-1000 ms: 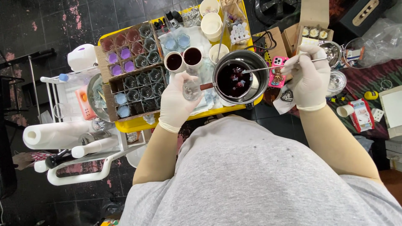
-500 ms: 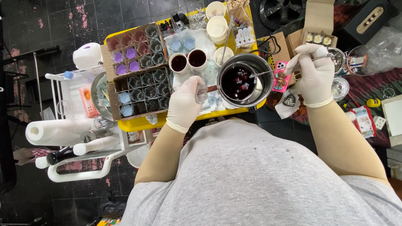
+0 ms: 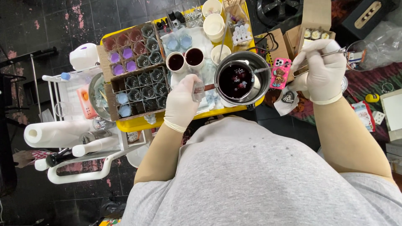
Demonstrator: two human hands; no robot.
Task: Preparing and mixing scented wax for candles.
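Overhead, left hand grips a small glass, right hand a spoon, above yellow tray.

A steel pot sits at the front right corner of the yellow tray, filled with dark purple liquid with pale specks floating in it. A small clear glass stands upright just left of the pot. A thin metal spoon lies slanted, its bowl at the pot's rim.
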